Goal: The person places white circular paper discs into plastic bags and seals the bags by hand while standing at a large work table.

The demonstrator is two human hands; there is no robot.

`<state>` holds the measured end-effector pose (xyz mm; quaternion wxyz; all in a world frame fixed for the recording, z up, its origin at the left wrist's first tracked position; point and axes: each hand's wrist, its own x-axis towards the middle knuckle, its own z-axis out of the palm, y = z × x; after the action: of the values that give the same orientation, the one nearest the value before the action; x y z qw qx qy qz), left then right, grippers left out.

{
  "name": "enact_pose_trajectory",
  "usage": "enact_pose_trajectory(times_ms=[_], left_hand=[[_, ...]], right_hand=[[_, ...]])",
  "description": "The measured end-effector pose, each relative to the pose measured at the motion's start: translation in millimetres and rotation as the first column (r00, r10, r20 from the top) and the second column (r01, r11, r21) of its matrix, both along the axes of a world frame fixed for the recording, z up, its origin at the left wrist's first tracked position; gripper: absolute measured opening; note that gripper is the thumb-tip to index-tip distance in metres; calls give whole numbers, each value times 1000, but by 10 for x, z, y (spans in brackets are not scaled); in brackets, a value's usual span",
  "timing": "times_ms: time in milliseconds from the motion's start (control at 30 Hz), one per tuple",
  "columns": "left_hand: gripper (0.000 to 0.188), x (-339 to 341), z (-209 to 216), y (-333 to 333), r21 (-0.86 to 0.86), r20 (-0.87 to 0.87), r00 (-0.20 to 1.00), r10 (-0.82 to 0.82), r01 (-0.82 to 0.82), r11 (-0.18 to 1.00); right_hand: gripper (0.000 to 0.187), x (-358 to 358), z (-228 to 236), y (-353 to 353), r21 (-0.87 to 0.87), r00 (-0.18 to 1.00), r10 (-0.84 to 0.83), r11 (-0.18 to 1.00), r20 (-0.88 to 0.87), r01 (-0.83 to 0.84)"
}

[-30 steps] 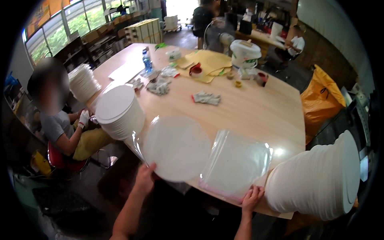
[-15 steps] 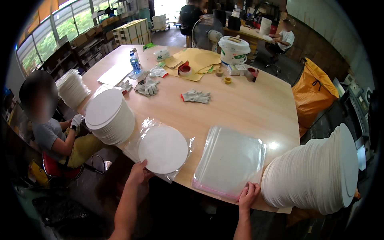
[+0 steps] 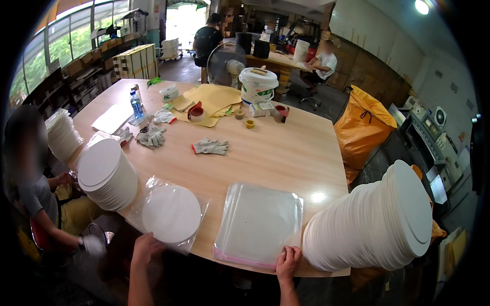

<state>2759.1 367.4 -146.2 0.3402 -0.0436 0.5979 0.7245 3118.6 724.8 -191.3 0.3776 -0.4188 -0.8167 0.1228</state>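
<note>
My left hand [image 3: 145, 249] is closed on the near edge of a clear plastic bag [image 3: 203, 210], at the table's front edge. Inside that bag lies a round white disc [image 3: 172, 214]. To the right, a flat stack of clear plastic bags [image 3: 259, 222] has a pink strip along its near side. My right hand [image 3: 289, 259] has its fingers curled together at the stack's near right corner, gripping the edge there. Beside this hand a long stack of white discs [image 3: 357, 219] leans over on its side. How many bag layers my fingers hold is hidden.
A second disc stack [image 3: 109, 176] stands at the left, near a seated co-worker [image 3: 30, 188]. Farther back are work gloves [image 3: 210, 147], a water bottle [image 3: 136, 104], tape rolls [image 3: 195, 112], yellow sheets [image 3: 214, 99] and a white bucket [image 3: 258, 84]. An orange sack [image 3: 362, 127] stands off the table's right side.
The whole view has swung, so the table sits lower and farther left. Both my hands keep their places on the bags. The co-worker's gloved hand has dropped below the table edge.
</note>
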Motion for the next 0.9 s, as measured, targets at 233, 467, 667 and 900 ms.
enact_pose_trajectory(times_ms=[233,467,667,900], left_hand=[[42,387,448,781,-483,-818,478,-319,-270,833],[82,183,-70,1681,-792,-593,83,-801,-239,561],[78,40,-265,1633,-739,-649,68,-758,-292,607],[67,321,-123,1741,-583,-812,98,-575,-111,805]], right_hand=[[24,26,70,0,1,997,49,999,55,-49],[38,95,121,-58,-25,994,96,995,55,-95],[55,133,-12,-99,-11,996,-13,1000,88,14],[60,131,21,-82,-64,989,-33,997,142,42]])
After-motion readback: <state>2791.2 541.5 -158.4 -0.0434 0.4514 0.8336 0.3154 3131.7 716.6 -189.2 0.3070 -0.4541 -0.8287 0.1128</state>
